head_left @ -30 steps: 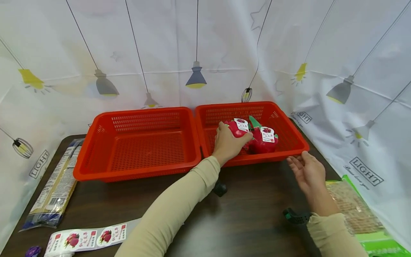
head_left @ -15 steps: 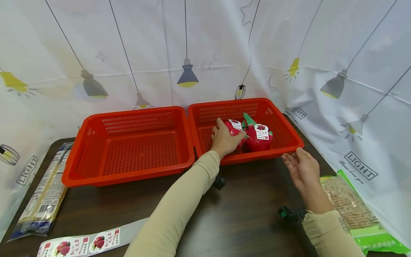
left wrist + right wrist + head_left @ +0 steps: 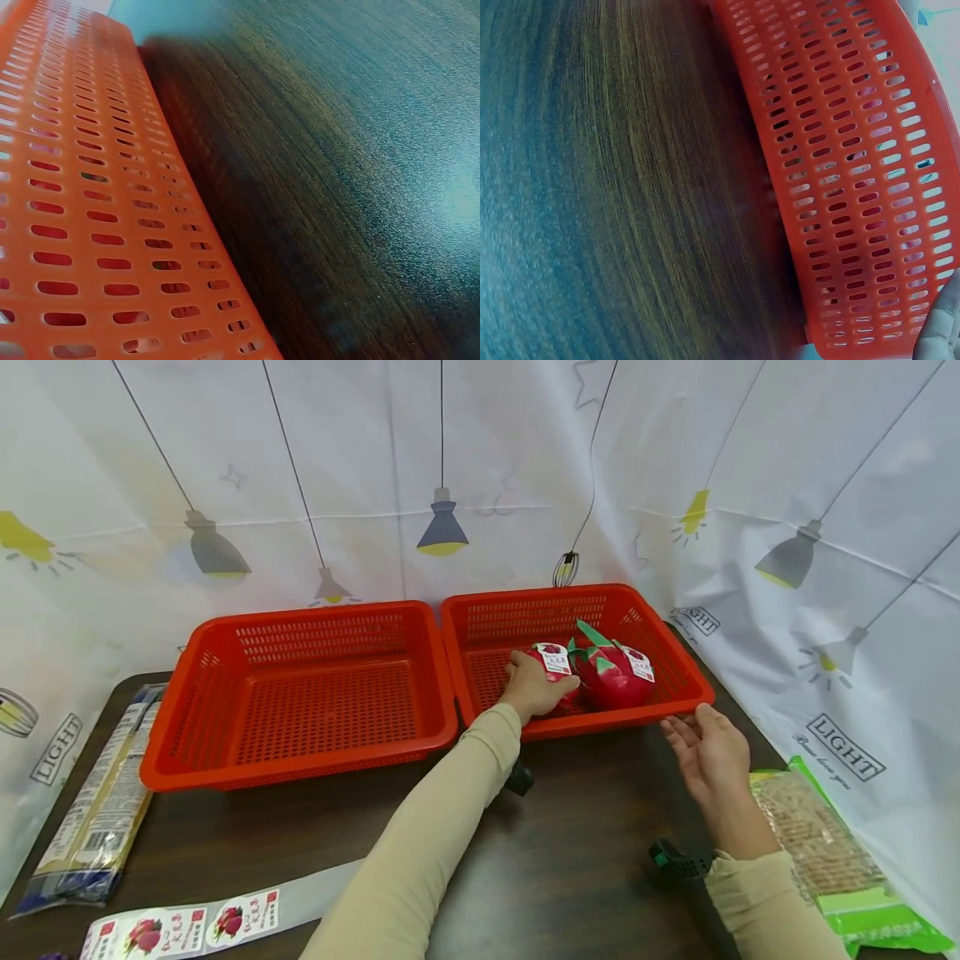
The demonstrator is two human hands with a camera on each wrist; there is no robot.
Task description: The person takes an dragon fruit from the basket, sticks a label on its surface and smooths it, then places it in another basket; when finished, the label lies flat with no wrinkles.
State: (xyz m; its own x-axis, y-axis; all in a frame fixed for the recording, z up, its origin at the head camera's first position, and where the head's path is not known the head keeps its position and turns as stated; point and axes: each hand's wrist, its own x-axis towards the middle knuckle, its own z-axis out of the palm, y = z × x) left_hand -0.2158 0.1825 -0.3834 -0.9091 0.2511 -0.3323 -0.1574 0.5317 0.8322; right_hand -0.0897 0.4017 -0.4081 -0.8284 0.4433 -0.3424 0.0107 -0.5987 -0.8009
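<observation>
My left hand (image 3: 536, 687) reaches into the right-hand red basket (image 3: 585, 722) and grips a labelled dragon fruit (image 3: 552, 658), thumb on its near right side. The hand covers part of this fruit. Close to its right lies another dragon fruit (image 3: 617, 685) with green leaf tips, its white label facing up and right. At the basket's near right corner, my right hand (image 3: 716, 760) holds the rim between thumb and fingers. The right wrist view catches some of its fingers (image 3: 939, 334) beside the rim. The left wrist view has only the perforated basket wall (image 3: 105, 225) and the table.
Left of this basket stands a second red basket (image 3: 300, 772), its slatted floor showing. A strip of dragon fruit stickers (image 3: 225, 922) lies on the dark table (image 3: 570, 860). Flat packages flank the area: a gold-and-white one (image 3: 97, 827) left, a green-edged one (image 3: 825, 835) right.
The right dragon fruit has turned, so its label now sits further right and more of its leaves show. My left hand remains on the other fruit. The head view has shifted slightly.
</observation>
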